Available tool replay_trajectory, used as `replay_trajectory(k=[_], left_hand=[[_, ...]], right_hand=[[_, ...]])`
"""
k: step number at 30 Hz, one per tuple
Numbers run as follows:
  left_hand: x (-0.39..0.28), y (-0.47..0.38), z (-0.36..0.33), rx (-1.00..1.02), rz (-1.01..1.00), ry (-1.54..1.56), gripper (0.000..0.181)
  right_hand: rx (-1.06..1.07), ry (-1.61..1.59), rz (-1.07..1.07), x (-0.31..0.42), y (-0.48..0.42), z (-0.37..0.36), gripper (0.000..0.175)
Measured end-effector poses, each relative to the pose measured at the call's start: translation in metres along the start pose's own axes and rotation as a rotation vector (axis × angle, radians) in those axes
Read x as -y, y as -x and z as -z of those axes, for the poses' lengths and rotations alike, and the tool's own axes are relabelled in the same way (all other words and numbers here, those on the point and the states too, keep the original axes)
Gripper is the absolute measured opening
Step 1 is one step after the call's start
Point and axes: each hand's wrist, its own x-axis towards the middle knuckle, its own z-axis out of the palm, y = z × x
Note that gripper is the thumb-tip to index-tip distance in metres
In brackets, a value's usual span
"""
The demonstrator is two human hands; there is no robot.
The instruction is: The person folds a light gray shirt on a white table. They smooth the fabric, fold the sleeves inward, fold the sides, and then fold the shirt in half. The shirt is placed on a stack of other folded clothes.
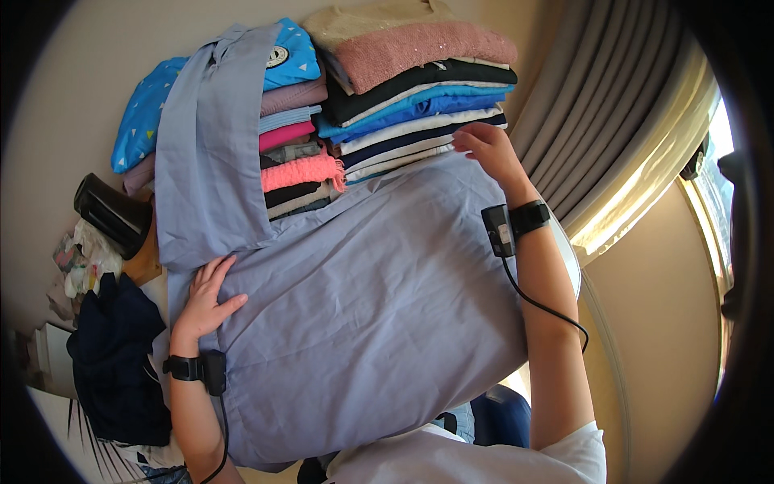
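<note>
A grey-blue cloth (pixel 375 302) lies spread before me, creased across its middle and hanging over the near edge. My left hand (pixel 208 302) rests on its left side, palm down with the fingers apart. My right hand (pixel 484 148) is by the cloth's far right corner, in front of the right clothes stack (pixel 417 100); its fingers are curled, and whether they pinch the cloth is not clear. Over the left clothes stack (pixel 293 130) drapes a strip of similar grey-blue fabric (pixel 211 139). A pink fringed knit piece (pixel 302 172) sticks out of that stack.
Grey curtains (pixel 580 121) hang at the right beside a window (pixel 719 181). A black cylindrical container (pixel 115 212) and a plastic bag (pixel 91 260) are at the left. Dark navy clothing (pixel 118 369) lies beside my left forearm. Wrist devices with cables are on both arms.
</note>
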Motion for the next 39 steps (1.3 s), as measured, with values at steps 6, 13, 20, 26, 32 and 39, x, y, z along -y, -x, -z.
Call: replay_trajectory(k=[6,13,20,26,32,39], left_hand=[[-0.006,0.002,0.001,0.023,0.011,-0.014,0.072],[-0.006,0.002,0.0,0.044,0.012,-0.04,0.073],[-0.005,0.002,-0.001,0.055,0.004,-0.041,0.073],[-0.004,0.002,-0.001,0.058,-0.011,-0.049,0.073],[-0.004,0.002,-0.001,0.057,-0.006,-0.049,0.073],[-0.004,0.002,-0.002,0.048,0.003,-0.019,0.074]], right_hand=[[0.817,-0.13,-0.025,0.044,0.03,-0.046,0.033],[0.864,-0.177,-0.304,0.03,0.035,-0.075,0.042],[0.76,-0.122,-0.41,0.022,0.028,-0.043,0.049],[0.664,-0.147,-0.45,0.008,0.021,-0.026,0.053],[0.567,-0.116,-0.488,0.008,0.02,-0.019,0.062],[0.505,-0.091,-0.499,0.009,0.022,-0.024,0.056]])
